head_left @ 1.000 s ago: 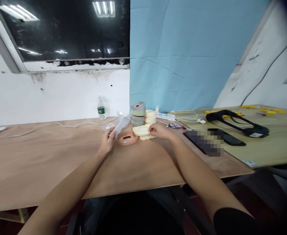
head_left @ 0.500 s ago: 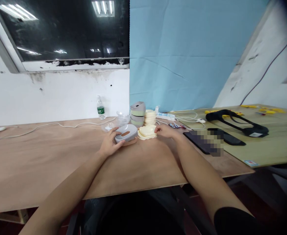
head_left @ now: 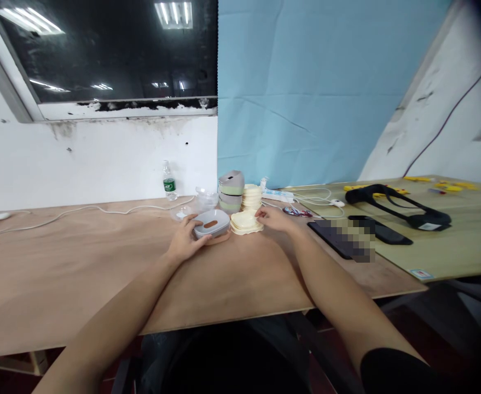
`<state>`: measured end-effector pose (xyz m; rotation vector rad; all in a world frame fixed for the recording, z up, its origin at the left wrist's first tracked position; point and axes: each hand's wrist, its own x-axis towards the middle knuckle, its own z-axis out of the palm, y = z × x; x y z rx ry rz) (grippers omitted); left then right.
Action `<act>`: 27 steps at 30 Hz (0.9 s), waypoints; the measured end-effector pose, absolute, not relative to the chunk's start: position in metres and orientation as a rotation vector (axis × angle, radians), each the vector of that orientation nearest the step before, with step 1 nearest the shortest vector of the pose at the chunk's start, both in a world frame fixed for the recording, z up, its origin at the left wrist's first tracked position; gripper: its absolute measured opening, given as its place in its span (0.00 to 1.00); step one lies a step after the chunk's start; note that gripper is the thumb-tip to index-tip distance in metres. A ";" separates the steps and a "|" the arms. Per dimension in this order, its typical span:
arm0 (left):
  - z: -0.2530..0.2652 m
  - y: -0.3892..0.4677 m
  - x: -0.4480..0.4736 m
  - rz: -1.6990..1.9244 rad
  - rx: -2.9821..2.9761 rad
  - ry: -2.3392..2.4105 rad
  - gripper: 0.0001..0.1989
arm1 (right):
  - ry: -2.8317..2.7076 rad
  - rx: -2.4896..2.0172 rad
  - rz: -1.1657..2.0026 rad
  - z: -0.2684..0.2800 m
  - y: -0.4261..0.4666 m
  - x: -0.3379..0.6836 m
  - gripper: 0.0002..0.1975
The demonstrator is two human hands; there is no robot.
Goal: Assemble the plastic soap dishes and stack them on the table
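Wooden table (head_left: 100, 268) against a white wall (head_left: 121, 164), blue sheet (head_left: 289, 93) hung beyond. Left hand (head_left: 186, 239) grips the left end of the gray dish (head_left: 220, 220), thumb near side, fingers far side; dish sits over a peach dish (head_left: 224, 238). Right hand (head_left: 275, 218) has fingertips at the right rim of the cream dishes (head_left: 244, 221), just beside; can't tell if pinching. Cream stack (head_left: 251, 197) behind.

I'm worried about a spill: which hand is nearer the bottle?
Left. The left hand, on the grey dish, is in front of the bottle; the right hand, at the cream pieces, is farther right.
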<state>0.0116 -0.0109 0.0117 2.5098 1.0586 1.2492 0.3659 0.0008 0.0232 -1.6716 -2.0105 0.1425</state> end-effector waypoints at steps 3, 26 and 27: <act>0.011 -0.010 0.013 1.209 2.498 1.074 0.21 | -2.019 -1.653 0.139 0.021 0.002 0.364 0.09; 0.000 0.004 0.014 1.281 2.478 1.077 0.21 | -1.984 -1.472 -0.051 0.031 -0.012 0.327 0.12; 0.002 0.003 0.014 1.336 2.447 1.070 0.21 | -1.976 -1.434 -0.064 0.033 -0.015 0.320 0.14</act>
